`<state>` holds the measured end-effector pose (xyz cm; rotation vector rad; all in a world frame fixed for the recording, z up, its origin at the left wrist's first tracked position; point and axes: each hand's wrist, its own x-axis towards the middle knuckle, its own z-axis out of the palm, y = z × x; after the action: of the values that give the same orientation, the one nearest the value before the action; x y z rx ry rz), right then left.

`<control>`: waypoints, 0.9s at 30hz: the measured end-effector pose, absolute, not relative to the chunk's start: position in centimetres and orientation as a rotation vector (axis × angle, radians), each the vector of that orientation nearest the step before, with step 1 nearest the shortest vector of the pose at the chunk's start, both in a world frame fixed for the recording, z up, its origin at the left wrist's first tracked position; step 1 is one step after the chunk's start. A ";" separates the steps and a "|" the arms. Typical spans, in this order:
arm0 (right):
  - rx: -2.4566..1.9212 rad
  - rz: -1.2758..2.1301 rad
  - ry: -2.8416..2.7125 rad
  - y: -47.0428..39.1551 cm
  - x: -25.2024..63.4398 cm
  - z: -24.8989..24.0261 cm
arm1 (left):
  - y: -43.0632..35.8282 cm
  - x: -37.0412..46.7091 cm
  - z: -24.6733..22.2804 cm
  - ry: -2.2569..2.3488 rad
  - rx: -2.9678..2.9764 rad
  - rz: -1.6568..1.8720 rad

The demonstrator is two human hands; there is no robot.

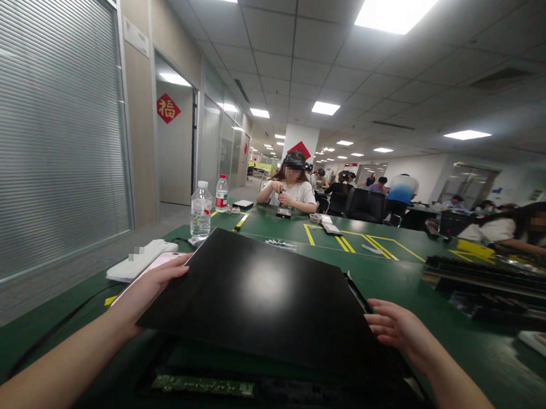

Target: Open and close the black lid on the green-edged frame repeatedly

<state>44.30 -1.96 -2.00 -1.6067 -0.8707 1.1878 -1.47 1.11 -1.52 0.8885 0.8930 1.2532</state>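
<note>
A large, flat, glossy black panel (267,291), like a display screen, is tilted in front of me above the table. My left hand (160,277) grips its left edge. At the right edge, my right hand (395,328) has its fingertips against the panel; its thumb is hidden. Underneath lies a dark frame (297,393), largely covered by the panel. Along the frame's near side runs a strip of green circuit board (204,385). A black rail (358,293) shows just beyond the panel's right edge.
On the green table (473,343) stand a clear water bottle (201,212) and a red-capped bottle (221,193). A white case (140,261) lies left, dark long parts (482,287) right. A person (290,187) sits opposite; another (519,225) leans in at right.
</note>
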 end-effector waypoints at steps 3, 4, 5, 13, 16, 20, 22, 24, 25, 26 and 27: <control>-1.638 1.133 -0.867 -1.8 44.3 -2.1 | 1.0 -1.3 -1.8 0.955 0.855 1.262; -1.649 1.116 -0.859 -1.8 44.3 -2.1 | 1.0 -1.2 -1.9 0.985 0.844 1.270; -1.659 1.102 -0.850 -1.7 44.3 -2.1 | 0.9 -1.1 -2.0 1.006 0.841 1.278; -1.752 1.012 -0.880 -1.1 44.2 -2.4 | 0.8 0.2 -2.4 1.050 0.826 1.312; -1.781 0.984 -0.898 -1.1 44.1 -2.3 | 0.8 0.2 -2.6 1.154 0.833 1.321; -1.839 0.925 -0.931 -1.1 44.1 -2.2 | 0.6 0.4 -2.8 1.166 0.873 1.286; -1.858 0.904 -0.941 -1.0 44.1 -2.3 | 0.5 0.6 -2.7 1.159 0.885 1.280; -1.865 0.887 -0.958 -0.9 44.2 -2.3 | 0.3 0.9 -2.6 1.175 0.885 1.282; -1.867 0.878 -0.966 -0.9 44.2 -2.3 | 0.3 1.0 -2.5 1.193 0.881 1.277; -1.870 0.868 -0.971 -0.9 44.1 -2.3 | 0.2 1.0 -2.5 1.210 0.878 1.270; -1.876 0.857 -0.975 -1.0 44.1 -2.2 | 0.1 1.0 -2.4 1.224 0.877 1.263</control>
<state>44.05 -1.01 -2.24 -1.8759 -0.9750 0.8566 1.02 0.13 -2.43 0.8766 1.2244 1.2632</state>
